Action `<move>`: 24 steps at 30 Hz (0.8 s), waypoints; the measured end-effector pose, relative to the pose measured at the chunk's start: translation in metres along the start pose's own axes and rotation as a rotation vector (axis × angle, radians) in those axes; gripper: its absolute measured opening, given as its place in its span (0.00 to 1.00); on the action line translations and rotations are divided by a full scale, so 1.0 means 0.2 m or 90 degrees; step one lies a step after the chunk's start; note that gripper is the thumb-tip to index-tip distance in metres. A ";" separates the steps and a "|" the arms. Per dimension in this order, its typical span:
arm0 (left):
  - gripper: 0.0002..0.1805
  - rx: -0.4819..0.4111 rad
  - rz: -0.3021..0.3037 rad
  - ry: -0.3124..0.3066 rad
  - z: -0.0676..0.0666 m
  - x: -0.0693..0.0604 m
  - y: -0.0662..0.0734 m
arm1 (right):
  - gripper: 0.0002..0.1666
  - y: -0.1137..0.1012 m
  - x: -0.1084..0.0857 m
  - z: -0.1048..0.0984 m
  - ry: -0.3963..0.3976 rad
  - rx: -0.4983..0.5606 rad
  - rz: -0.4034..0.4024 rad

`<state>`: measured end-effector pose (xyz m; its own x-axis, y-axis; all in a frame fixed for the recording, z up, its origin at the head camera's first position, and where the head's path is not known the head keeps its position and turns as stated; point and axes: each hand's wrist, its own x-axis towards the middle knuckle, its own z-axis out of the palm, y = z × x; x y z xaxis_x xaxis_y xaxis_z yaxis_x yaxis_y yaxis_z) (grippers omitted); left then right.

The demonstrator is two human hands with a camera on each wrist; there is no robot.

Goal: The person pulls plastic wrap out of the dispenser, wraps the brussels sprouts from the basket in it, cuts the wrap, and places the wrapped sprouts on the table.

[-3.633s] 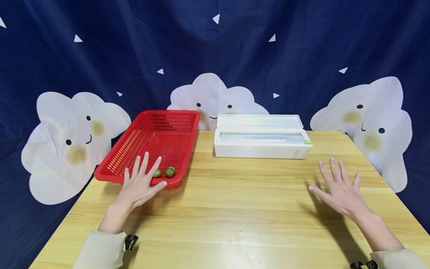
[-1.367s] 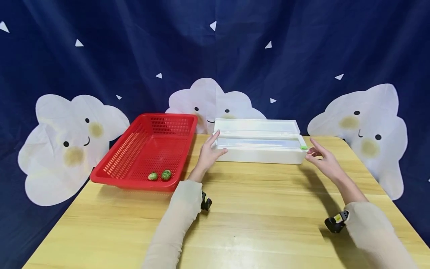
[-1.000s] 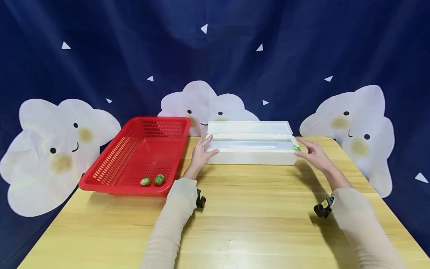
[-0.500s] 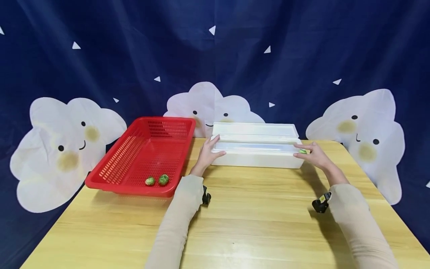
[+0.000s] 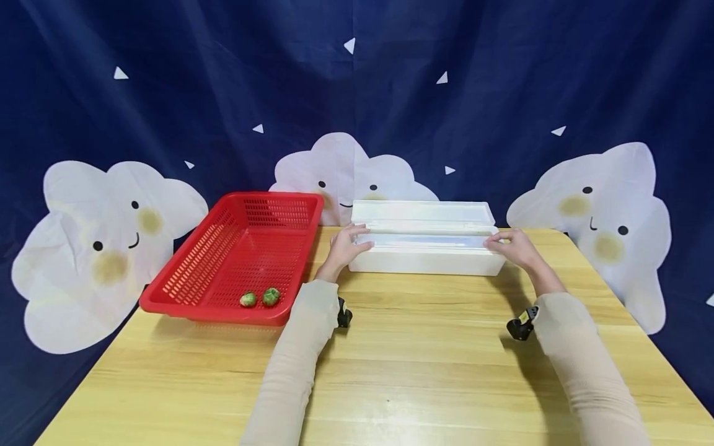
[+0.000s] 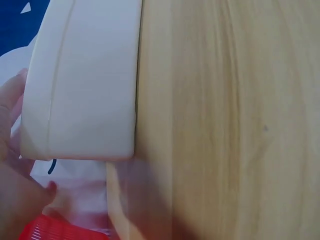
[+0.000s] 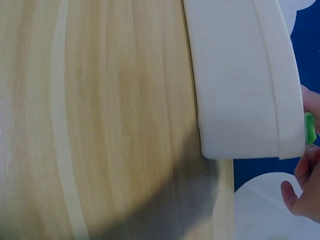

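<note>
A long white cling film dispenser (image 5: 426,261) stands at the back of the table with its lid (image 5: 421,212) raised. Clear film lies across its top. At the dispenser's left end my left hand (image 5: 343,249) grips the upper edge, thumb toward the front. My right hand (image 5: 519,248) is at the opposite end, its thumb and fingers pinching the small green slide cutter (image 7: 310,128), which shows between them in the right wrist view. In the head view the fingers hide this cutter.
A red perforated basket (image 5: 209,313) stands left of the dispenser. Two small green Brussels sprouts (image 5: 271,297) lie in its near right corner. Behind the wooden table (image 5: 424,365) hangs a dark blue curtain (image 5: 491,74) with white clouds.
Both hands have gone from hovering spread over the basket and table to the dispenser's two ends. The right fingers have closed on the green cutter, and the left fingers have bent over the edge.
</note>
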<state>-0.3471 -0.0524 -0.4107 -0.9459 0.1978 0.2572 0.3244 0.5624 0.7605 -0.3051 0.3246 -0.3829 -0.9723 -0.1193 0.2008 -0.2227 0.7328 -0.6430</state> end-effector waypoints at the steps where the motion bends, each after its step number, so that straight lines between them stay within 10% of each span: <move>1: 0.17 0.010 -0.001 -0.004 0.00 0.00 0.01 | 0.17 0.00 0.00 0.00 0.007 -0.013 0.002; 9: 0.08 0.092 -0.007 -0.027 0.01 0.04 0.09 | 0.14 0.01 0.04 0.00 0.036 -0.073 -0.005; 18: 0.09 -0.109 0.038 0.118 0.04 0.08 0.04 | 0.20 -0.01 0.01 -0.01 -0.027 0.066 -0.022; 24: 0.08 -0.188 0.033 0.164 0.06 0.10 0.04 | 0.18 0.02 0.03 -0.01 -0.045 0.032 -0.041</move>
<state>-0.3631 -0.0350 -0.4068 -0.9110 -0.0094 0.4122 0.3914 0.2948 0.8717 -0.3112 0.3286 -0.3831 -0.9578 -0.2138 0.1919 -0.2871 0.6880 -0.6665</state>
